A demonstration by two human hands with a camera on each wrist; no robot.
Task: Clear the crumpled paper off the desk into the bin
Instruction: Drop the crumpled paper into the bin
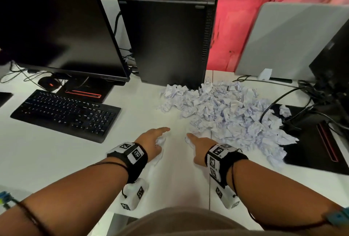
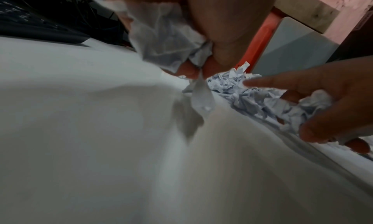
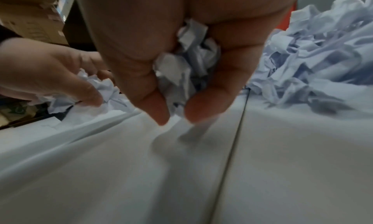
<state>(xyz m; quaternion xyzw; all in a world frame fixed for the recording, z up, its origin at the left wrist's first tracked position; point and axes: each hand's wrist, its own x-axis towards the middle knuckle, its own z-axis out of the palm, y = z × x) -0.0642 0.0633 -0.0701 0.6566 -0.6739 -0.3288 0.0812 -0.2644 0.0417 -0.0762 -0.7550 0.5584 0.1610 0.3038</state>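
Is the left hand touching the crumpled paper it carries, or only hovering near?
Touching: in the left wrist view the left hand pinches the crumpled paper.

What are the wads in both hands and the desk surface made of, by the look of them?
Wad in left hand, wad in right hand: thin white paper, matte, sharply creased and torn-edged like the pile. Desk: smooth white top with a soft sheen, probably laminate; the core is not visible.

Office: white desk (image 1: pixel 56 152) w/ monitor (image 1: pixel 56 24), keyboard (image 1: pixel 66 114), PC tower (image 1: pixel 170 37), grey partition panels (image 1: pixel 283 37).
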